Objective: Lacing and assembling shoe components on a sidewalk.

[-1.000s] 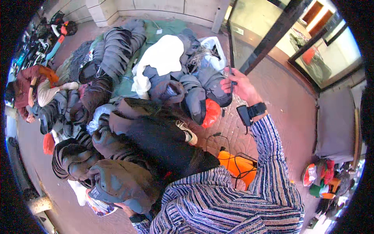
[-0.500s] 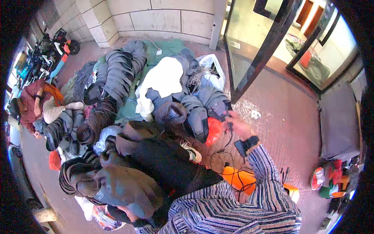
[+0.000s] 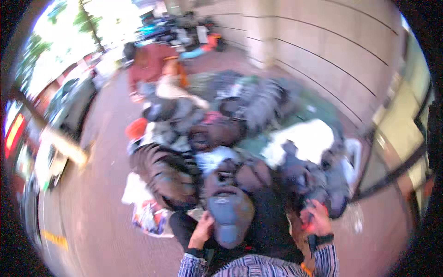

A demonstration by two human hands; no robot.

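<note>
A grey-blue cap [image 3: 229, 218] rests over my lap with its brim toward me. My left hand [image 3: 202, 229] is closed at the cap's left edge, with its fingertips on it. Off to the right, my right hand [image 3: 317, 219] is raised beside the grey stacked caps [image 3: 334, 194]; motion smears its fingers, and I cannot make out whether anything is in them. Some red shows right by that hand. A long stack of nested dark caps [image 3: 168, 177] lies left of my lap, and a brown-grey cap [image 3: 254, 175] lies just beyond the grey-blue one.
More cap stacks [image 3: 265, 104] lie on a green sheet [image 3: 316, 111], next to a white cloth [image 3: 304, 141]. Another person [image 3: 154, 69] sits at the far left of the pile. A pale wall [image 3: 332, 51] stands behind, a glass door [image 3: 399, 134] at right, and parked cars [image 3: 74, 108] at left.
My view has swung left, toward the street and the other person. My left hand, mostly hidden before, now shows at the grey-blue cap. My right hand stays out to the right.
</note>
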